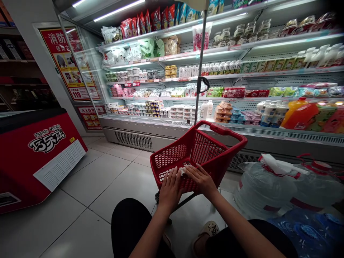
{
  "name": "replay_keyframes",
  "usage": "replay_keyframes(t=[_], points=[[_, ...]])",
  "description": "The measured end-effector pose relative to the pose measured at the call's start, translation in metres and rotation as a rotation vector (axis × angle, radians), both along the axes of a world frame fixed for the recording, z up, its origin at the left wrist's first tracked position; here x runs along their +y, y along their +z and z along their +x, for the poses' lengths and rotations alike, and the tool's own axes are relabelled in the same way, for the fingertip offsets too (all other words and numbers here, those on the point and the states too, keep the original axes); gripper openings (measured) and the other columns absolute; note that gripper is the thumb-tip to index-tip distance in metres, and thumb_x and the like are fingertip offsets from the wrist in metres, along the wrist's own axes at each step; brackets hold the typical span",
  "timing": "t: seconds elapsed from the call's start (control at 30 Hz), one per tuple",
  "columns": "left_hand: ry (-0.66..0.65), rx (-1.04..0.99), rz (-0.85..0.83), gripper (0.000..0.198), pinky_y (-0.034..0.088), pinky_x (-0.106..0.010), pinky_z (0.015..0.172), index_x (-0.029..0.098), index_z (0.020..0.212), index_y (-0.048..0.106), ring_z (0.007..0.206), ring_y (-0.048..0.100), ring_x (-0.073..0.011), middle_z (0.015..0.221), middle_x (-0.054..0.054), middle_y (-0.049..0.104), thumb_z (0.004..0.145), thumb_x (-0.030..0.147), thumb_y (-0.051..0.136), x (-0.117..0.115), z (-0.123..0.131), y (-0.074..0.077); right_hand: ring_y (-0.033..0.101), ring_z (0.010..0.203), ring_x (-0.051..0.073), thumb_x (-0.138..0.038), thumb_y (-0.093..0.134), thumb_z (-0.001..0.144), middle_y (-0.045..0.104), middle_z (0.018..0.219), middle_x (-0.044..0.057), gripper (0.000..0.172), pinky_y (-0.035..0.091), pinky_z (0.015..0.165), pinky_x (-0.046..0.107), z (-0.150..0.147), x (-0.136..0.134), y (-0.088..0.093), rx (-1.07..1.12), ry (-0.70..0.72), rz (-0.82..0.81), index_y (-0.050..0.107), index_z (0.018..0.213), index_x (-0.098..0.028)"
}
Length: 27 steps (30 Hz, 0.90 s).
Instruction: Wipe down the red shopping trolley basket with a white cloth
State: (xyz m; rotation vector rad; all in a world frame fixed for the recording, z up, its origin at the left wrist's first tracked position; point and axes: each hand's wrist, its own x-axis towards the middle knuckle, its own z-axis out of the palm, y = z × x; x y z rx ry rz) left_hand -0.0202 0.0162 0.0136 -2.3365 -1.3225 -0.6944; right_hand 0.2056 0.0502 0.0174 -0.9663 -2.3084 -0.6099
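A red plastic shopping cart (172, 157) with a lattice basket stands in front of me, its handle toward the upper right. My left hand (170, 190) lies over the near rim of the basket, fingers stretched out and holding nothing. Beside it, my right hand (201, 182) bends over the same rim, pressing a crumpled white wipe (183, 171) against the cart at its fingertips. Part of the wipe is hidden under the fingers. The basket's floor shows beyond my hands.
A refrigerated display case (134, 123) with stocked shelves runs behind the cart. A red chest freezer (40, 150) stands at the left. Large bagged water bottles (266, 186) and blue water jugs (306, 229) sit close on the right. Tiled floor (107, 182) lies between.
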Motion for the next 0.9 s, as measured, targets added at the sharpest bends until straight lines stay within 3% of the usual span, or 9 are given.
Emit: replay_keyframes(t=[0.1, 0.27, 0.33, 0.43, 0.53, 0.63, 0.73, 0.9], points=[[0.012, 0.031, 0.002, 0.077, 0.029, -0.046, 0.129, 0.023, 0.17, 0.008, 0.159, 0.029, -0.0248, 0.173, -0.007, 0.028, 0.105, 0.03, 0.049, -0.003, -0.004, 0.003, 0.046, 0.149, 0.02, -0.003, 0.04, 0.097, 0.052, 0.16, 0.006, 0.073, 0.035, 0.128, 0.046, 0.042, 0.01, 0.006, -0.015, -0.008, 0.021, 0.03, 0.166, -0.022], [0.014, 0.031, 0.002, 0.075, 0.026, -0.045, 0.131, 0.021, 0.169, 0.014, 0.159, 0.028, -0.0243, 0.173, -0.005, 0.028, 0.105, 0.032, 0.05, -0.005, -0.003, 0.003, 0.045, 0.15, 0.023, -0.006, 0.038, 0.1, 0.05, 0.161, 0.006, 0.07, 0.038, 0.126, 0.05, 0.103, 0.019, 0.013, 0.058, -0.141, 0.037, 0.028, 0.167, -0.025], [0.015, 0.018, 0.011, 0.075, 0.025, -0.045, 0.131, 0.021, 0.169, 0.014, 0.159, 0.027, -0.0244, 0.173, -0.005, 0.028, 0.104, 0.032, 0.051, -0.005, 0.0, 0.001, 0.044, 0.151, 0.024, -0.006, 0.038, 0.1, 0.05, 0.161, 0.007, 0.07, 0.037, 0.127, 0.051, 0.102, 0.018, 0.011, 0.087, -0.184, 0.039, 0.026, 0.167, -0.025], [0.016, 0.001, 0.024, 0.078, 0.024, -0.046, 0.131, 0.02, 0.169, 0.014, 0.159, 0.028, -0.0252, 0.172, -0.005, 0.03, 0.103, 0.035, 0.053, -0.005, 0.003, -0.002, 0.04, 0.153, 0.026, -0.008, 0.042, 0.1, 0.046, 0.164, 0.009, 0.071, 0.036, 0.127, 0.052, 0.073, 0.01, 0.003, 0.095, -0.212, 0.033, 0.027, 0.167, -0.024], [0.009, 0.002, 0.021, 0.077, 0.024, -0.047, 0.131, 0.02, 0.169, 0.015, 0.158, 0.029, -0.0252, 0.171, -0.006, 0.033, 0.103, 0.036, 0.052, -0.005, 0.001, -0.003, 0.036, 0.155, 0.028, -0.009, 0.05, 0.098, 0.04, 0.168, 0.011, 0.072, 0.037, 0.126, 0.051, 0.035, 0.001, -0.005, 0.033, -0.165, 0.035, 0.032, 0.165, -0.026], [0.0, 0.013, 0.021, 0.076, 0.026, -0.046, 0.13, 0.021, 0.169, 0.014, 0.157, 0.031, -0.0245, 0.169, -0.006, 0.037, 0.104, 0.032, 0.051, -0.005, -0.007, 0.0, 0.037, 0.154, 0.028, -0.01, 0.052, 0.096, 0.04, 0.167, 0.012, 0.073, 0.037, 0.126, 0.051, 0.019, -0.002, -0.004, -0.03, -0.11, 0.041, 0.033, 0.165, -0.023], [-0.019, 0.007, 0.019, 0.074, 0.028, -0.044, 0.129, 0.023, 0.169, 0.015, 0.156, 0.034, -0.0235, 0.167, -0.005, 0.041, 0.104, 0.03, 0.05, -0.003, -0.016, 0.002, 0.042, 0.152, 0.025, -0.008, 0.047, 0.097, 0.045, 0.165, 0.009, 0.072, 0.036, 0.127, 0.05, 0.037, 0.005, 0.005, -0.087, -0.095, 0.049, 0.032, 0.165, -0.022], [-0.033, -0.002, -0.01, 0.072, 0.029, -0.044, 0.128, 0.023, 0.168, 0.02, 0.155, 0.036, -0.0234, 0.166, -0.004, 0.043, 0.103, 0.028, 0.051, 0.0, -0.023, 0.002, 0.046, 0.149, 0.024, -0.006, 0.038, 0.1, 0.047, 0.163, 0.007, 0.07, 0.034, 0.127, 0.052, 0.108, 0.018, 0.029, -0.05, -0.221, 0.094, 0.029, 0.166, -0.025]])
